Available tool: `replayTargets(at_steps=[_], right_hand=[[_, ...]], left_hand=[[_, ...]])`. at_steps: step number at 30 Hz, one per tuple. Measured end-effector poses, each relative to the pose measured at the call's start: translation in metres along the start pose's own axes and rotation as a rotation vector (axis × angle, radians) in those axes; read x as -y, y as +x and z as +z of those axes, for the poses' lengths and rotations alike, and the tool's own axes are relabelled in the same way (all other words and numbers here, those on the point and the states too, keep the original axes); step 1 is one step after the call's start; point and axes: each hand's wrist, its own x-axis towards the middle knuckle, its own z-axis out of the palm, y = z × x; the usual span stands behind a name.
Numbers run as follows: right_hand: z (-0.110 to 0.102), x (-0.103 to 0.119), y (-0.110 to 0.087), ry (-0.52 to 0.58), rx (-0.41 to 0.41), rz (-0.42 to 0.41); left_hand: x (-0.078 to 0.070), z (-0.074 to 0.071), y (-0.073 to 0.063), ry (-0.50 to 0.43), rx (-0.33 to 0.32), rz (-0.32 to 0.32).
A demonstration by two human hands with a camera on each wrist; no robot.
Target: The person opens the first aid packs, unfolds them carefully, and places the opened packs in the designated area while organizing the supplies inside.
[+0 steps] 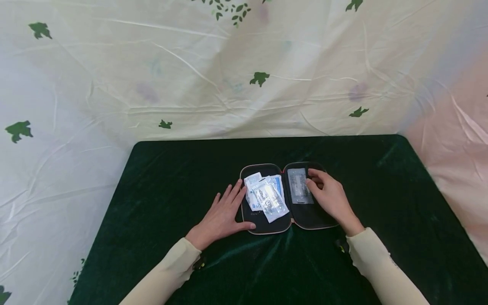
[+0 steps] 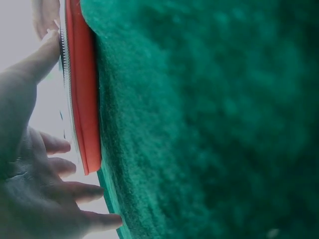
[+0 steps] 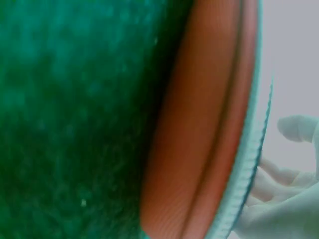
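An unzipped case (image 1: 263,227) lies spread flat, dark inside with a red-orange outer shell (image 2: 83,99) and a pale zipper edge. Several white-and-blue foil sachets (image 1: 271,199) are piled in its left half. One silvery flat packet (image 1: 299,186) lies in the right half. My left hand (image 1: 221,216) is spread at the case's left side, fingertips at the rim and thumb over the near corner. Above the right half, my right hand (image 1: 331,197) has its fingers loosely bent, with thumb and index tips at the packet's right edge. In the right wrist view, thumb and fingers stand apart.
A dark green velvety cloth (image 1: 171,169) covers the table under the case. Behind it and at the sides hangs pale fabric (image 1: 305,55) printed with green leaf shapes.
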Motion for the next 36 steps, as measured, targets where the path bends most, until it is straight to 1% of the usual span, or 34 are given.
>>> replayTargets(at_steps=[5, 9, 14, 18, 23, 30, 36], right_hand=[[0.005, 0.006, -0.006, 0.031, 0.01, -0.048], [0.011, 0.01, -0.01, 0.052, 0.029, -0.079], [0.019, 0.013, -0.012, 0.068, 0.058, -0.111], [0.026, 0.015, -0.013, 0.085, 0.08, -0.122], [0.032, 0.018, -0.013, 0.077, 0.103, -0.126], [0.037, 0.021, -0.011, 0.077, 0.136, -0.121], [0.04, 0.022, -0.011, 0.063, 0.145, -0.119]], left_hand=[[-0.002, 0.0, -0.001, 0.002, -0.037, 0.026], [-0.007, -0.001, -0.003, 0.001, -0.055, 0.088], [-0.013, -0.003, -0.003, 0.027, -0.049, 0.173], [-0.015, -0.002, -0.003, 0.036, -0.055, 0.218], [-0.018, -0.002, -0.003, 0.049, -0.036, 0.239], [-0.022, 0.001, 0.0, 0.105, 0.008, 0.252], [-0.025, 0.004, 0.002, 0.124, 0.01, 0.252]])
